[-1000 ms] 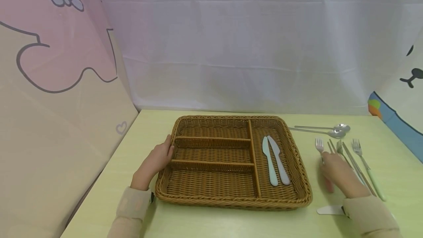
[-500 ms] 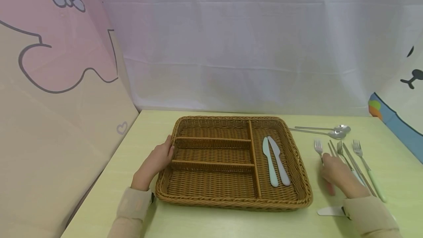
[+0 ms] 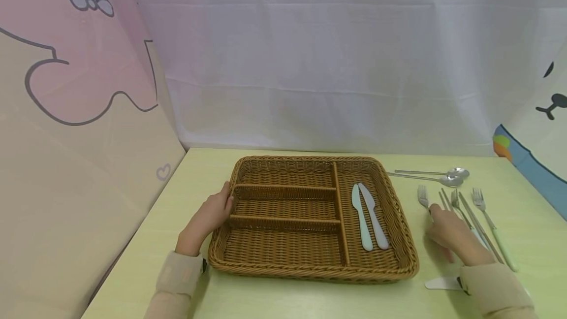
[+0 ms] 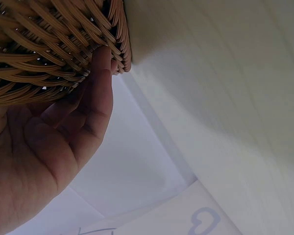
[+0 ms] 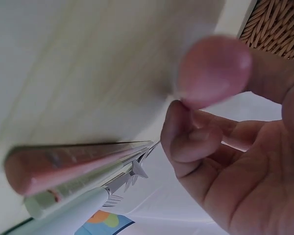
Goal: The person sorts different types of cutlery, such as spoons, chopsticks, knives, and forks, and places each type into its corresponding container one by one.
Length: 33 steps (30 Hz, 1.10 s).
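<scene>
My left hand [image 3: 211,214] grips the left side of the brown wicker tray [image 3: 305,272], and the left wrist view shows its fingers against the woven wall [image 4: 44,63]. To the tray's right, my right hand [image 3: 453,233] pinches a fork [image 3: 423,196] with a pink handle. Its tines point away from me, and the rounded handle end [image 5: 213,71] looms close in the right wrist view. The palm covers the middle of this fork in the head view. A mint knife [image 3: 362,218] and a lilac knife [image 3: 374,216] lie in the tray's right compartment.
Right of that hand lie chopsticks [image 3: 480,225], a pale-blue-handled fork [image 3: 460,206] and a green-handled fork [image 3: 491,218]. Two spoons [image 3: 452,180] rest behind. A white blade [image 3: 443,283] shows by the right sleeve. Printed curtains surround the table.
The fork in my right hand has shifted slightly left, its tines tilting toward the tray. My left hand and the tray have stayed put.
</scene>
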### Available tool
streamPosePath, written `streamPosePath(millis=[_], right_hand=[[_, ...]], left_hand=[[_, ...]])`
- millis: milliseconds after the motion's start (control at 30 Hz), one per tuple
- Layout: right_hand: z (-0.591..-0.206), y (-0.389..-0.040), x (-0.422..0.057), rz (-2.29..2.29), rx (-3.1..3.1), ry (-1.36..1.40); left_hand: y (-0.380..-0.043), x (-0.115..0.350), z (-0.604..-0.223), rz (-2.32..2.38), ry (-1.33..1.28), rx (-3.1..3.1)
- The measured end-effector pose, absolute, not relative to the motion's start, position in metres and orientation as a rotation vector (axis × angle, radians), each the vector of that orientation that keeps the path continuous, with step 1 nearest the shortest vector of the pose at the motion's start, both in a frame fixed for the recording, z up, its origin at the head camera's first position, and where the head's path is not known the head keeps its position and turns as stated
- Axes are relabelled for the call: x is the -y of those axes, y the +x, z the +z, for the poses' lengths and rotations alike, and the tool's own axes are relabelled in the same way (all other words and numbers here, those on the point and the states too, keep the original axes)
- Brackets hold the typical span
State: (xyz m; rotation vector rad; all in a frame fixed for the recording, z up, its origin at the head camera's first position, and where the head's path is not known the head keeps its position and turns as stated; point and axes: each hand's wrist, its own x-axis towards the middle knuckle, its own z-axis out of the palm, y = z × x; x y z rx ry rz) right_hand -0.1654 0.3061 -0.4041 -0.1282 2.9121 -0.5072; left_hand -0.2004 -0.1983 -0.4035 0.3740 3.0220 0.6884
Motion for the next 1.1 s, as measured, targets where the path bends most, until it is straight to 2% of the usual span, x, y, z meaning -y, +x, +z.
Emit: streamPosePath(millis=[433,1100], right_hand=[[-0.402,-0.161,-0.305,-0.627,-3.031,-0.198],[-0.369,-0.154,-0.274,-0.441,-3.269,-0.292]], left_hand=[[-0.200,0.199,-0.403,0.707,0.379,-3.019],[-0.200,0.198,-0.401,0.684,0.370,-3.020]])
